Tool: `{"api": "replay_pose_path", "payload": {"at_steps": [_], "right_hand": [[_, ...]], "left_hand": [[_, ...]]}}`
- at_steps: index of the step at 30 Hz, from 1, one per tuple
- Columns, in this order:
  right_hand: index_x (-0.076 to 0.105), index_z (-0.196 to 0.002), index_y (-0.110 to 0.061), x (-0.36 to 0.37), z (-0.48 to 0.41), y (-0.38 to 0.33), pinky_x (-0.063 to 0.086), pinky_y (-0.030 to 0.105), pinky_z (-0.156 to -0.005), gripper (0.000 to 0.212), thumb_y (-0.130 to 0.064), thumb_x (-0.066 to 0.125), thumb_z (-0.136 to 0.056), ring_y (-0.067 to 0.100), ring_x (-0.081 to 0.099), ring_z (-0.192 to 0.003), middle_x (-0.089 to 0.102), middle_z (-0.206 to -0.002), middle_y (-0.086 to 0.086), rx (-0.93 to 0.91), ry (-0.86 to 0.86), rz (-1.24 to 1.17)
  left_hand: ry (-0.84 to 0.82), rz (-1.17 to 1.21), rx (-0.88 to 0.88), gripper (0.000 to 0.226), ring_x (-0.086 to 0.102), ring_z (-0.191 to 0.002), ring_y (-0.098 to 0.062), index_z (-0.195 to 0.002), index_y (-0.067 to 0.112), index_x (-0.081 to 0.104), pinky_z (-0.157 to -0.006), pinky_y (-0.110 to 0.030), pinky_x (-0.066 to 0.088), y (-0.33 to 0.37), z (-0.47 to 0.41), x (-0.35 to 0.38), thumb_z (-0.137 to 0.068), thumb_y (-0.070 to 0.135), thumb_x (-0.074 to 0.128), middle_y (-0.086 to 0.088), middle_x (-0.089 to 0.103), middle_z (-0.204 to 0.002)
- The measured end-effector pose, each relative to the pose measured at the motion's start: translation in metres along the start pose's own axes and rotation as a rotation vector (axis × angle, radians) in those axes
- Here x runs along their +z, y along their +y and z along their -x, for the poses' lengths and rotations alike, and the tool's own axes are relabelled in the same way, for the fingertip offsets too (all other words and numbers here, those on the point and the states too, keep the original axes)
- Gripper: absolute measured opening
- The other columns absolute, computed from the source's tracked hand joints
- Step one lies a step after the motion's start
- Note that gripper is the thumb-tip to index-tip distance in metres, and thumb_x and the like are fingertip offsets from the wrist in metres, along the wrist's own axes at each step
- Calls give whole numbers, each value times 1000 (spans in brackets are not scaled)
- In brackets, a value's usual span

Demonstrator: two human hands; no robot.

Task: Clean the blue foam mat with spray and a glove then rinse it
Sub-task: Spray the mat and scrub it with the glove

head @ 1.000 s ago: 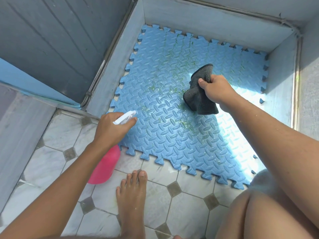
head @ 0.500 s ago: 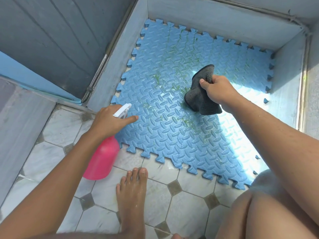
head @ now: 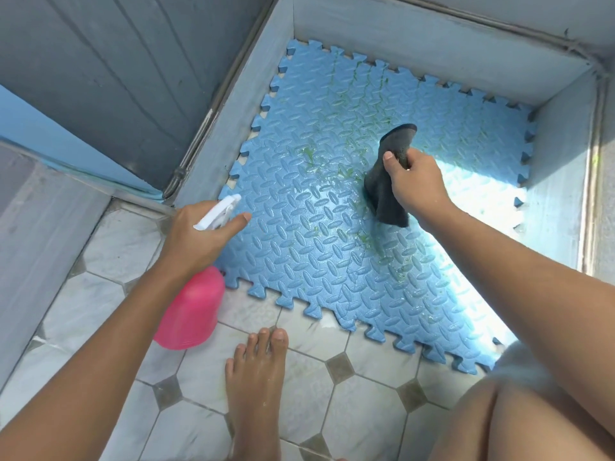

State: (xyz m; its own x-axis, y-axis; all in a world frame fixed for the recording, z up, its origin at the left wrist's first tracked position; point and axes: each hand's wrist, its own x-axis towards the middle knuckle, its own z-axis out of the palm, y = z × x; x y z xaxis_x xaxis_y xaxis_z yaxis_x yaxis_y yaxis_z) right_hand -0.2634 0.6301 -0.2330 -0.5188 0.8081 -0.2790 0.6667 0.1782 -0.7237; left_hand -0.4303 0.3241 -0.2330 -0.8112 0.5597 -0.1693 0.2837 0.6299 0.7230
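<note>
A blue foam mat (head: 299, 247) with jigsaw edges lies on the floor in a corner, wet and streaked with green grime near its middle and far side. My left hand (head: 199, 234) grips a pink spray bottle (head: 193, 314) by its white trigger head (head: 218, 216), whose nozzle points over the mat's left edge. My right hand (head: 419, 184) holds a dark grey glove (head: 387, 191), bunched up and hanging down, its lower end touching the mat.
Grey walls (head: 432, 44) box the mat in at the back, left and right. White floor tiles with small dark diamonds (head: 339, 367) lie in front. My bare foot (head: 256, 377) stands on the tiles near the mat's front edge; my knee is at the lower right.
The view has shifted slightly. My left hand's forefinger has stretched out straight beside the trigger. My right hand with the glove has stayed in about the same place on the mat.
</note>
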Motion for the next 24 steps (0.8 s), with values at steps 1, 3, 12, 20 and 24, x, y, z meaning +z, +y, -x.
{"api": "replay_pose_path", "payload": {"at_steps": [1,3,12,20,24], "right_hand": [[59,-84,-13,6,0,-3,41,30,-60,31,-38,52,-102,21,53,-71,57,-76,1,-44,21,4],[61,-86,-10,24,-9,-9,40,24,-61,31,-35,52,-101,22,53,-76,57,-80,4,-201,58,78],[66,-131,-21,181,-7,-26,50,45,-76,44,-41,55,-94,29,51,-96,56,-106,9,-714,-60,532],[59,-140,-26,146,115,52,34,37,-76,49,-41,56,-93,22,45,-98,55,-117,4,-1382,-678,564],[59,-138,-29,108,35,59,37,39,-80,42,-44,52,-99,23,45,-96,50,-109,5,-1223,-420,626]], "left_hand": [[31,29,11,59,47,-56,-30,-69,-1,53,-58,-44,46,0,-1,-4,-80,54,72,-23,52,-62],[71,68,62,60,57,-68,-41,-75,-3,59,-66,-46,47,-1,-2,-11,-81,56,66,-30,60,-75],[168,203,54,47,63,-74,-39,-89,-2,68,-73,-44,53,-6,0,-19,-87,45,66,-25,68,-79],[103,289,-91,29,67,-68,-31,-89,24,72,-57,-40,63,-4,-7,-19,-76,50,69,-20,69,-84],[41,267,-81,51,69,-88,-41,-101,9,70,-57,-44,64,-5,-12,-13,-75,51,71,-26,67,-98]]}}
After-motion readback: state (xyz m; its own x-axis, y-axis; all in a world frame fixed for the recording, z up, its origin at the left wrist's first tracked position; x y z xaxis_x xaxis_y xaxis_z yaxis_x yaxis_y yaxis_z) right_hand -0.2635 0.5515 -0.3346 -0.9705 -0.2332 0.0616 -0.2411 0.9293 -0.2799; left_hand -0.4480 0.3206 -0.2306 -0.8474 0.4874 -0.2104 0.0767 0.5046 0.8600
